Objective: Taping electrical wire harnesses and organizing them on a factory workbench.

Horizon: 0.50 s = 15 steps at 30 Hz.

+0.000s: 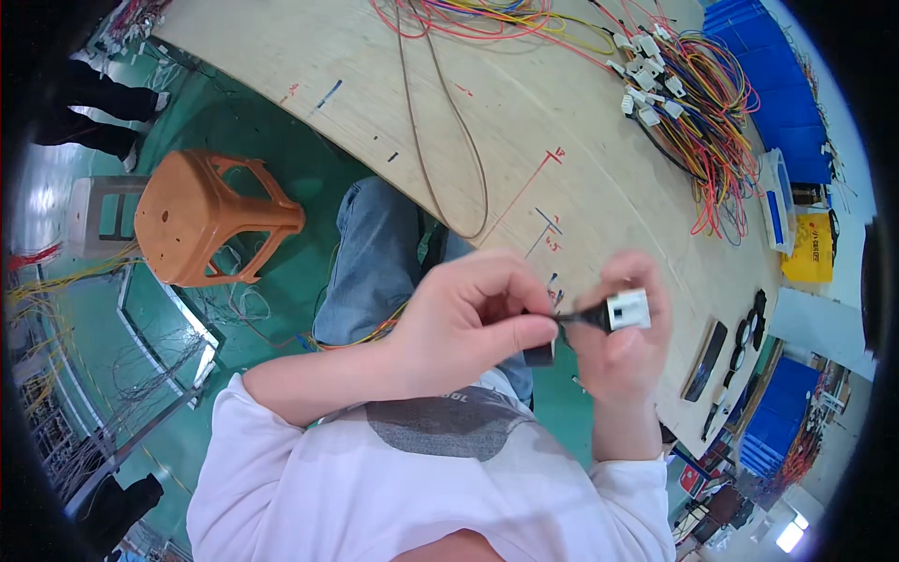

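beyond white connector (628, 310), blue bins (773, 94)

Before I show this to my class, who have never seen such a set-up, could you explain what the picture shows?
There is no robot here: a person works with two bare hands. The single picture comes from a wide fisheye camera worn on the head, looking down, so straight edges bend near the rim. The left hand pinches a dark lead, which runs to a white connector held in the right hand; that hand is slightly blurred. On the wooden table lie a long loop of brown wire and a bundle of coloured wires with white connectors. Blue bins line the far right edge, and an orange stool stands on the floor at left.
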Each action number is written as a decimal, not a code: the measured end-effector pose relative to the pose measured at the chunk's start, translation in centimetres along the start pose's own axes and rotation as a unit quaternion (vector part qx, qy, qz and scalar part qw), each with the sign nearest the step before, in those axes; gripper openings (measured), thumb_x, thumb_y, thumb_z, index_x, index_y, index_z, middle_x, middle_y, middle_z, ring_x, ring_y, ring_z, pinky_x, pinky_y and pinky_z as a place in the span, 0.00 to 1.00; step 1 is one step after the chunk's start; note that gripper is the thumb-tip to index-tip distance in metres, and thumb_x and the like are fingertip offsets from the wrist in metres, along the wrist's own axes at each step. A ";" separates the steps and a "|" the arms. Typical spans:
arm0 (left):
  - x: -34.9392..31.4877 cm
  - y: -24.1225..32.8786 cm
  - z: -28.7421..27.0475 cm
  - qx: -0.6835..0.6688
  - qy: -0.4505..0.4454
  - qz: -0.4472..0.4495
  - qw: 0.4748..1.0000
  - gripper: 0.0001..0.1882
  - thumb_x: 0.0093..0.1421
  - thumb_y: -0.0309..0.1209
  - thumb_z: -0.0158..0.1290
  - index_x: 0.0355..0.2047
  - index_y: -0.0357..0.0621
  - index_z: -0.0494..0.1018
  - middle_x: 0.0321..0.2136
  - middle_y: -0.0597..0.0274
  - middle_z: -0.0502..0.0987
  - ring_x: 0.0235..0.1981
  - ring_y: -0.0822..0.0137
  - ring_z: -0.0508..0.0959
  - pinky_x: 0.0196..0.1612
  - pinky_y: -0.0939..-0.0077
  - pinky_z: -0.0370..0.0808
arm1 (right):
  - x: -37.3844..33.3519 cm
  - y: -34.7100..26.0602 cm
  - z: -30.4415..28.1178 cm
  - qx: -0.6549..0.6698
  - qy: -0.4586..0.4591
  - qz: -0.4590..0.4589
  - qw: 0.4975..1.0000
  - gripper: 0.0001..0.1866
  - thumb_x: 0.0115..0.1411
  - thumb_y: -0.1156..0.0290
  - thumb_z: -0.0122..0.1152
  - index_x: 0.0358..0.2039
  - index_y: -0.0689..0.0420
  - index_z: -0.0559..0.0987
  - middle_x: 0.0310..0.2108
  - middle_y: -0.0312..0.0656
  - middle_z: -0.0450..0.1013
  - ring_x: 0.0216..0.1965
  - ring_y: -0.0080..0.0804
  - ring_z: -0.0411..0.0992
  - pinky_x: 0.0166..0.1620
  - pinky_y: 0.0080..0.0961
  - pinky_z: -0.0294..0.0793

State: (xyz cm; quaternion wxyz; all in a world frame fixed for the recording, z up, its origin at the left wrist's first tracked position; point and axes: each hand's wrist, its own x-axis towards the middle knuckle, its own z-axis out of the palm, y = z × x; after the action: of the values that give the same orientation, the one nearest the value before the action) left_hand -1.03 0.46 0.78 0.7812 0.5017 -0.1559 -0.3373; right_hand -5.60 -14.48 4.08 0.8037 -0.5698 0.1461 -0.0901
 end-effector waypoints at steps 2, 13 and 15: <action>0.1 0.4 0.1 -0.063 0.019 -0.021 0.998 0.05 0.48 0.19 0.53 0.24 0.38 0.68 0.27 0.68 0.63 0.23 0.82 0.64 0.24 0.90 0.60 | 0.3 0.4 -0.5 0.076 -0.105 0.062 0.990 0.08 0.42 0.79 0.61 0.23 0.62 0.70 0.20 0.34 0.68 0.20 0.15 0.63 0.22 0.11 0.60; 0.4 1.5 -1.0 -0.206 -0.026 -0.215 0.954 0.23 0.48 0.28 0.55 0.43 0.40 0.57 0.21 0.68 0.66 0.16 0.82 0.63 0.14 0.87 0.56 | 0.1 0.3 0.8 -0.129 -0.104 -0.053 0.985 0.06 0.45 0.82 0.60 0.23 0.62 0.70 0.20 0.37 0.69 0.21 0.17 0.66 0.22 0.13 0.64; 0.8 1.6 -1.2 -0.280 -0.007 -0.187 0.942 0.15 0.51 0.33 0.51 0.37 0.41 0.63 0.21 0.68 0.66 0.13 0.82 0.59 0.13 0.89 0.50 | -0.2 0.6 0.8 -0.179 -0.089 -0.129 0.971 0.07 0.45 0.83 0.59 0.21 0.62 0.70 0.19 0.37 0.69 0.18 0.16 0.65 0.18 0.14 0.61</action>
State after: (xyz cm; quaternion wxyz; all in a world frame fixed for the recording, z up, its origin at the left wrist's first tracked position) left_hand 0.86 1.17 1.62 0.8116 0.2806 0.0361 -0.5111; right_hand -5.58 -13.53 3.78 0.6799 -0.7242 0.0129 -0.1146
